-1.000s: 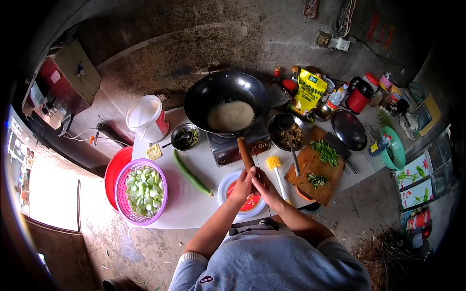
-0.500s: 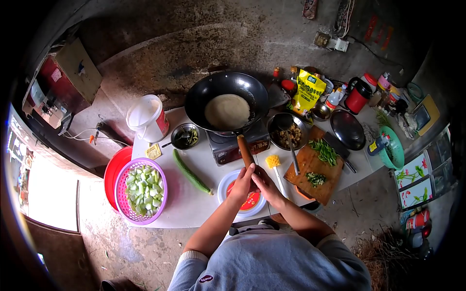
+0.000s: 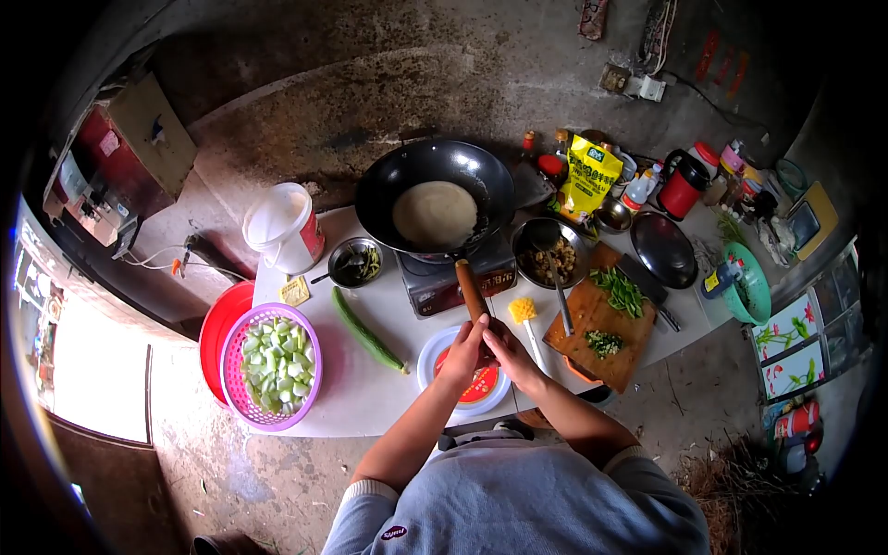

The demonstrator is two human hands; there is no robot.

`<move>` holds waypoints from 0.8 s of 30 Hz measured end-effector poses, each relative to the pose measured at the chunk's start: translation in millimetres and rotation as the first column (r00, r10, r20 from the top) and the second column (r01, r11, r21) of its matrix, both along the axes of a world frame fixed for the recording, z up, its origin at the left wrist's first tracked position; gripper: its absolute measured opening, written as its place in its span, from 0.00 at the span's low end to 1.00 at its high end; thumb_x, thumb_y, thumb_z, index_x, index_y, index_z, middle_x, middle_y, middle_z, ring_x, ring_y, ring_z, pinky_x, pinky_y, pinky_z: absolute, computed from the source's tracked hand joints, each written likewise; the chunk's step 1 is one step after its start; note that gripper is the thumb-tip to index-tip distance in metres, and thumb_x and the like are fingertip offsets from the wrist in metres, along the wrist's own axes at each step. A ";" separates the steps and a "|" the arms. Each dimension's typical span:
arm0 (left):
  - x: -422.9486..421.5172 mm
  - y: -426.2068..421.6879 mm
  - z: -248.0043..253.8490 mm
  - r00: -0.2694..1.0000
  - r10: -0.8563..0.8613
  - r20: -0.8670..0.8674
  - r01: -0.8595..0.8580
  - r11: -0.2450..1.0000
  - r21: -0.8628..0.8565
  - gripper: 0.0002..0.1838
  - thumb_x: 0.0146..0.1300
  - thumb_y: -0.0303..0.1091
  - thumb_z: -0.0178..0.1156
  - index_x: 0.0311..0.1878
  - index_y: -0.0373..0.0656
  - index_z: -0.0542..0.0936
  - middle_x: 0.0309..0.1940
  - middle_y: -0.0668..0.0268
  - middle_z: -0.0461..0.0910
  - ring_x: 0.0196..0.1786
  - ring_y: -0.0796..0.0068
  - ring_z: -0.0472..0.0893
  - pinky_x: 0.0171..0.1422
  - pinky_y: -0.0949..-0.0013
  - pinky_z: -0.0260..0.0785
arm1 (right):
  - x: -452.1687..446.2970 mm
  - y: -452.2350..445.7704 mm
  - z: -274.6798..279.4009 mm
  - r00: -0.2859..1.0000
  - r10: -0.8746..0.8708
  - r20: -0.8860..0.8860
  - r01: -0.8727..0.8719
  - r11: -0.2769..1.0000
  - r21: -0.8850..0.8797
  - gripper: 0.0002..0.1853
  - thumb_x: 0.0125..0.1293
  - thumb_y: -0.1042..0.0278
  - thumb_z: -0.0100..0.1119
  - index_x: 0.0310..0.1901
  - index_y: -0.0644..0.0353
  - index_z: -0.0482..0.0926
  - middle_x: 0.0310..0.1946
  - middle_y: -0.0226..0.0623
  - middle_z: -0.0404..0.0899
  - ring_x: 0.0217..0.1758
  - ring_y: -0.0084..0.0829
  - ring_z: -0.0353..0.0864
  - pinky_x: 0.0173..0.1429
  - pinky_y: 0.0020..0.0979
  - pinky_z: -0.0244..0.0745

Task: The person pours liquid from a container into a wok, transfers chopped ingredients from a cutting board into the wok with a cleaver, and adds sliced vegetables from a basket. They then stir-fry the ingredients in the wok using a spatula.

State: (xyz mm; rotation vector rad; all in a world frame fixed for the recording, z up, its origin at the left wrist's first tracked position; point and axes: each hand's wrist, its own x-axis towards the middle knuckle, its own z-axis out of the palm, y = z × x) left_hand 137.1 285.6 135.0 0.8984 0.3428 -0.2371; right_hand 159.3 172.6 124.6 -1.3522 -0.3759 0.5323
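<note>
The person's left hand [image 3: 465, 353] and right hand [image 3: 514, 359] meet on the end of the wooden handle [image 3: 473, 290], both grips clamped around it, fingers partly hidden. The handle runs forward to the black wok [image 3: 387, 183], which sits over a stove [image 3: 453, 289] on the white table [image 3: 356, 405]. A pale, round layer of batter [image 3: 435, 213] lies in the wok's bottom. Light characters are printed across the stove's front, too small to read surely.

Behind and to the right, a yellow packet [image 3: 590, 176] stands among bottles, bearing a dark green logo patch and lines of Chinese characters that I cannot make out. A white bucket [image 3: 276, 227] at the left carries a red label, its text turned away. Below the hands, a round container [image 3: 481, 387] shows a red centre with yellowish print, partly covered by the left arm. A small yellow sachet [image 3: 295, 290] near the bucket has illegible print.

Between the purple colander [image 3: 313, 370] of chopped pale green pieces and the stove lies a cucumber [image 3: 366, 330]. On the right, a cutting board [image 3: 570, 333] holds two piles of chopped greens. A dark oval badge [image 3: 394, 533] on the person's shirt carries white lettering, too small to read.
</note>
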 end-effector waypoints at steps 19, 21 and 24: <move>-1.8 4.7 6.4 0.998 -0.032 -0.056 0.041 0.986 0.162 0.21 0.60 0.55 0.49 0.42 0.44 0.67 0.25 0.68 0.72 0.25 0.77 0.73 0.26 0.74 0.67 | 98.6 -128.7 -128.7 0.658 -0.095 0.747 0.753 0.093 -0.652 0.29 0.49 0.54 0.60 0.52 0.58 0.68 0.54 0.50 0.61 0.56 0.42 0.64 0.57 0.40 0.62; -1.8 4.7 6.9 0.998 -0.021 -0.063 0.031 0.985 0.171 0.21 0.60 0.55 0.49 0.42 0.44 0.67 0.25 0.68 0.72 0.25 0.77 0.73 0.26 0.74 0.67 | 105.5 -133.8 -137.6 0.742 -0.281 0.608 0.664 0.192 -0.722 0.30 0.49 0.54 0.60 0.54 0.57 0.66 0.52 0.51 0.65 0.54 0.44 0.67 0.57 0.42 0.63; -1.2 5.5 7.7 0.997 -0.049 -0.066 0.060 0.985 0.163 0.21 0.61 0.54 0.49 0.43 0.44 0.67 0.25 0.69 0.71 0.25 0.78 0.73 0.26 0.74 0.67 | 121.0 -141.6 -166.9 0.718 -0.361 0.595 0.688 0.239 -0.685 0.24 0.51 0.55 0.60 0.46 0.61 0.69 0.39 0.47 0.75 0.42 0.41 0.75 0.45 0.39 0.72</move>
